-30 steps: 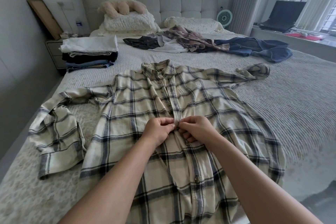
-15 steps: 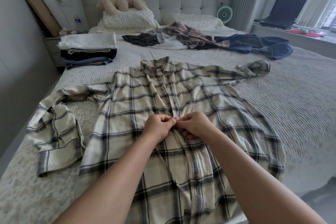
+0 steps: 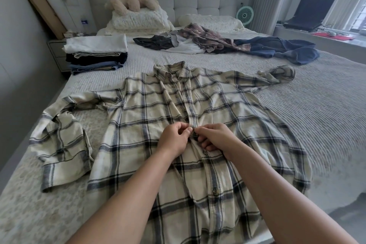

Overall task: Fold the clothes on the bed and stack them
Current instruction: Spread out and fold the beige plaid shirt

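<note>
Shirt: plaid shirt is lying face up and spread across the bed, sleeves flung out to both sides.
Hands: left hand and right hand are meeting at the placket, each pinching an edge of it mid-chest.
Button risk: fabric is bunching under the fingers, so a button could be slipping into the wrong hole and skewing the front.
Hem risk: hem is hanging off the near edge, so tugging could be dragging the shirt down.
Stack: folded pile is sitting far left, well apart from the unfolded heap.
</note>
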